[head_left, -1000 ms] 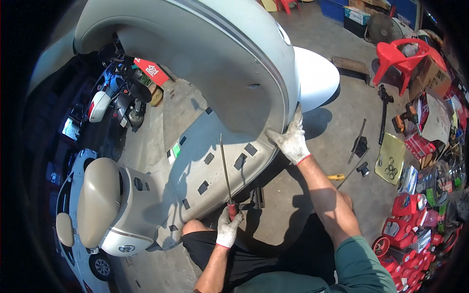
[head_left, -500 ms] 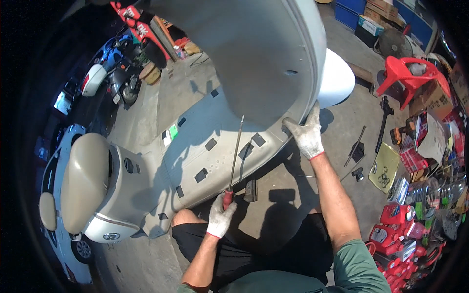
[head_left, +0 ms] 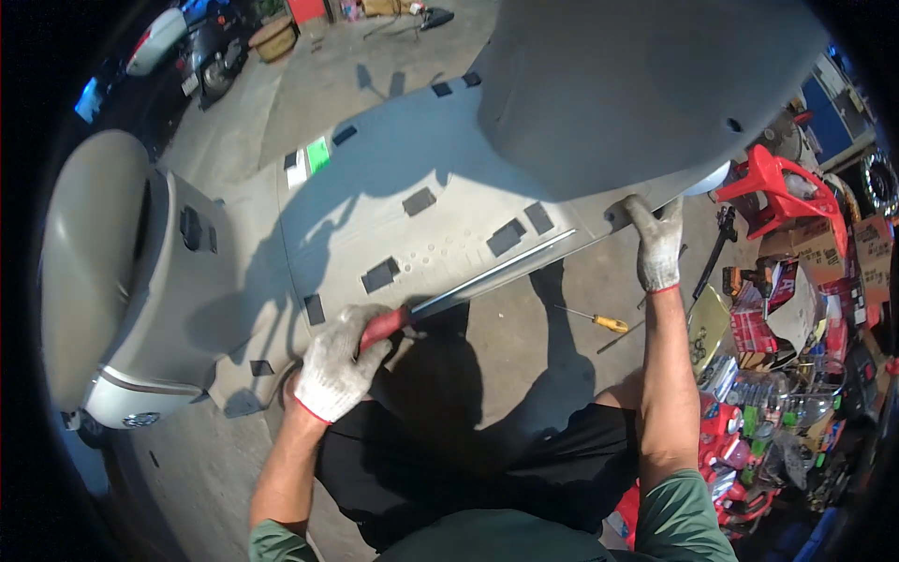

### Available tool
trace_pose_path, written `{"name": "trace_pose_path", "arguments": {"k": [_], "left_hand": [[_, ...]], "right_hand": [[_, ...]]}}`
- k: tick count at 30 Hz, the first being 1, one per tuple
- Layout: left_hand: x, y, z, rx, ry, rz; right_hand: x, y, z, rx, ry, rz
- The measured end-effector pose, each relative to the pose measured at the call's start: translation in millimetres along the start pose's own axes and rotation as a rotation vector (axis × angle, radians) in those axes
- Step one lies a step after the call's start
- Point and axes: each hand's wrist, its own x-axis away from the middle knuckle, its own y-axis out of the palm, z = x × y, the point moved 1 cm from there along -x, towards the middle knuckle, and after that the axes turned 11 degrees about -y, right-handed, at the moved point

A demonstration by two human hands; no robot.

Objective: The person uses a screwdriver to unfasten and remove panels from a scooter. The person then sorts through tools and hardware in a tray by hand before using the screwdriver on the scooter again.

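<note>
My left hand (head_left: 339, 361), in a white work glove with a red cuff, is closed around the red handle of a long screwdriver (head_left: 487, 279). Its steel shaft runs up and to the right along the edge of the scooter's grey floorboard (head_left: 393, 215). My right hand (head_left: 655, 242), gloved the same way, grips the lower edge of the scooter's grey front shield (head_left: 646, 94). The scooter's beige seat (head_left: 89, 253) lies at the left. My knees in black shorts are below.
A yellow-handled screwdriver (head_left: 592, 321) lies on the concrete floor between my arms. A red plastic stool (head_left: 777, 192) and a pile of boxes, cans and tools (head_left: 796, 375) crowd the right side. Parked motorbikes (head_left: 201, 56) stand at the top left.
The view has closed in on the floorboard. The long screwdriver has tipped from nearly upright to lying slanted along the floorboard edge. My right hand keeps its hold on the shield's edge.
</note>
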Motion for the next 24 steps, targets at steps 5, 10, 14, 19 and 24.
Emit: {"name": "trace_pose_path", "arguments": {"k": [5, 10, 14, 19, 24], "left_hand": [[-13.0, -5.3, -30.5, -0.198, 0.106, -0.001], [-22.3, -6.6, -21.1, 0.017, 0.068, -0.024], [-16.9, 4.3, -23.1, 0.003, 0.055, -0.166], [-8.8, 59.1, -53.6, 0.064, 0.000, -0.518], [19.9, 193.8, -126.9, -0.058, -0.198, -0.680]], "right_hand": [[1.2, 0.7, -2.3, 0.048, -0.002, -0.031], [4.1, -10.2, 14.9, 0.117, -0.059, -0.105], [5.7, -9.4, 11.7, 0.040, -0.034, -0.100], [5.4, -20.1, 18.0, -0.045, 0.059, -0.059], [0.3, -28.5, 14.5, 0.015, 0.063, -0.208]]}}
